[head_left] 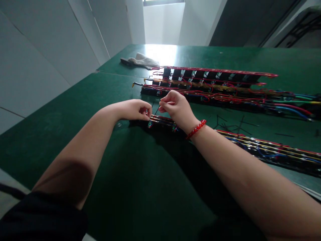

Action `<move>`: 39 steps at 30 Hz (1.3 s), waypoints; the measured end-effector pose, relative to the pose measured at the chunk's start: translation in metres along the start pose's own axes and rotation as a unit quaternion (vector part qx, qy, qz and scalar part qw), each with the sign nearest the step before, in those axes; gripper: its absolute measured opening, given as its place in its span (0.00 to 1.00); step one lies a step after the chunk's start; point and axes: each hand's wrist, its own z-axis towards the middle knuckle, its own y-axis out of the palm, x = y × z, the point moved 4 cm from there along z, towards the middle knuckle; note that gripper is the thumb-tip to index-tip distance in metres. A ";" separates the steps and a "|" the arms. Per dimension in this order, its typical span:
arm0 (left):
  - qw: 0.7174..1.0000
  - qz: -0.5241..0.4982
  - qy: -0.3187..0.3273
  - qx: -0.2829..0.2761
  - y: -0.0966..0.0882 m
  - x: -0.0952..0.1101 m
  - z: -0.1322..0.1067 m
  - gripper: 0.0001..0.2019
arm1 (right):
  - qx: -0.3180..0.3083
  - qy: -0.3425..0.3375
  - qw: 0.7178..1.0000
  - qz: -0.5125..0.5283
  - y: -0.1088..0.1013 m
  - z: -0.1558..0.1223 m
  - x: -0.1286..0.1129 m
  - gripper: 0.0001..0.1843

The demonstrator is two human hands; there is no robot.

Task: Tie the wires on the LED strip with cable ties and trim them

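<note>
My R grip [175, 105] pinches a thin black strip [157, 110] just above the near wired bar [163, 122], which lies on the green desk [120, 174]. My L grip [139, 109] has its fingers curled at the bar's left end — can't tell if they hold anything. To do this bit well, I'd hold the L side steady, pull the strip slow w/ the R, & leave the bar flat, approx. straight — no hard tugs. Loose black strips [284, 135] lie behind it, so I'd not bump them.
</note>
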 end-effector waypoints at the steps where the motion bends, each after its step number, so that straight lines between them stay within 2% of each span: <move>1: 1.000 0.003 0.000 0.000 0.000 0.000 0.000 0.10 | -0.007 -0.003 1.000 -0.008 0.000 0.000 0.001 0.10; 14: 0.997 0.062 -0.044 -0.008 -0.003 0.011 -0.007 0.11 | -0.136 -0.028 0.988 -0.070 0.007 0.000 0.005 0.09; 24: 0.989 0.147 -0.034 0.008 -0.008 0.017 -0.008 0.10 | -0.143 -0.018 0.985 -0.096 0.007 -0.003 -0.002 0.10; 28: 0.980 0.179 -0.092 -0.011 -0.009 0.023 -0.015 0.13 | -0.142 -0.007 0.986 -0.089 0.009 -0.003 -0.002 0.10; 32: 0.953 0.244 -0.176 -0.031 -0.010 0.031 -0.025 0.18 | -0.144 0.004 0.986 -0.082 0.011 -0.002 -0.001 0.10; 36: 0.941 0.272 -0.198 -0.033 -0.007 0.045 -0.032 0.18 | -0.140 0.007 0.986 -0.088 0.010 -0.001 -0.001 0.10; 39: 0.937 0.258 -0.217 -0.090 0.002 0.053 -0.033 0.17 | -0.142 0.006 0.986 -0.083 0.010 -0.002 0.000 0.10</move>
